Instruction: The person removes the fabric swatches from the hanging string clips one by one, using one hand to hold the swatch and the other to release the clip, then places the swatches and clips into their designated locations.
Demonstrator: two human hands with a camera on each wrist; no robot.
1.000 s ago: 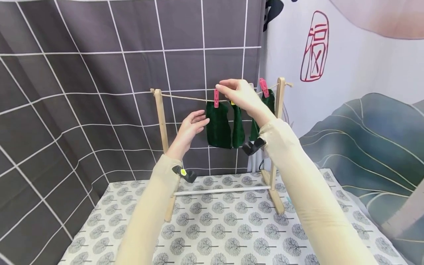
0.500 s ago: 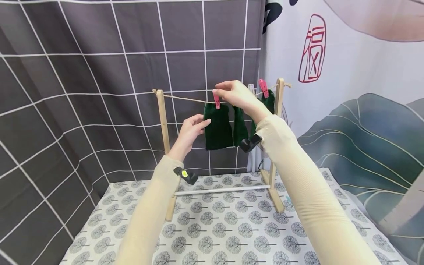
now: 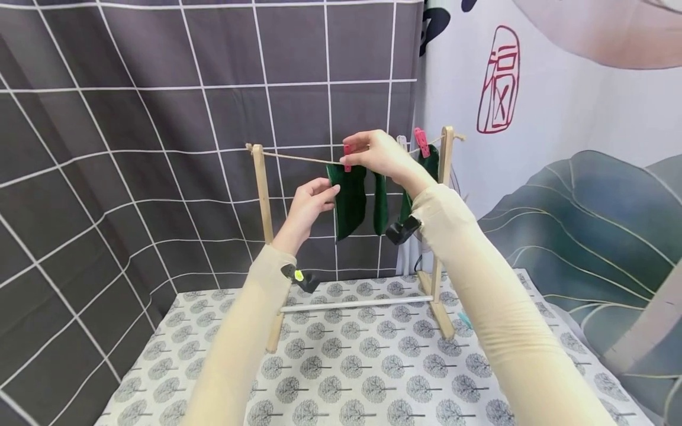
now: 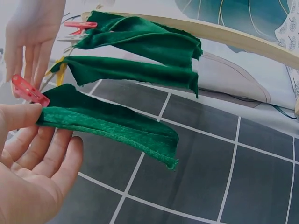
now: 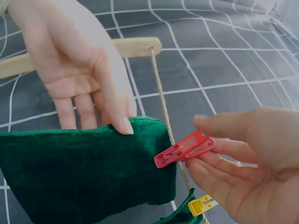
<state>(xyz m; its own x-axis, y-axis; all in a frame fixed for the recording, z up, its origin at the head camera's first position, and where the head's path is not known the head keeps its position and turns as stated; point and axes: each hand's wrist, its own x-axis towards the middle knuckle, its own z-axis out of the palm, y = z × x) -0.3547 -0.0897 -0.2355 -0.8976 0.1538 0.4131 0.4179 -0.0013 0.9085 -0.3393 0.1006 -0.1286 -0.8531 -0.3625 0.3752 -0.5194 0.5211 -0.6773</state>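
A red clothespin [image 5: 184, 149] clips a green cloth [image 5: 103, 172] onto the twine line [image 5: 162, 100]. My right hand [image 3: 386, 157] is at its handles, thumb on one side and fingers curled round the other. The handles stand spread apart. My left hand [image 4: 37, 172] pinches the cloth's upper outer edge, thumb in front and fingers behind. From there the cloth hangs turned, its bottom corner pointing down. Further right hang a second green cloth [image 4: 135, 70] with a yellow clothespin [image 5: 201, 205] and a third green cloth [image 4: 135, 39] with another red clothespin [image 3: 421, 142].
The line runs between two wooden posts [image 3: 262, 198] joined by a white bar [image 3: 354, 305] low down. This rack stands on a tree-print tablecloth [image 3: 330, 378]. A grey checked curtain [image 3: 213, 118] hangs close behind. A white clip [image 3: 402, 141] shows on the line.
My left fingers have moved onto the cloth's edge, and the cloth has turned and bunched narrower. My right hand has come down around the clothespin, which tilted and now stands upright again.
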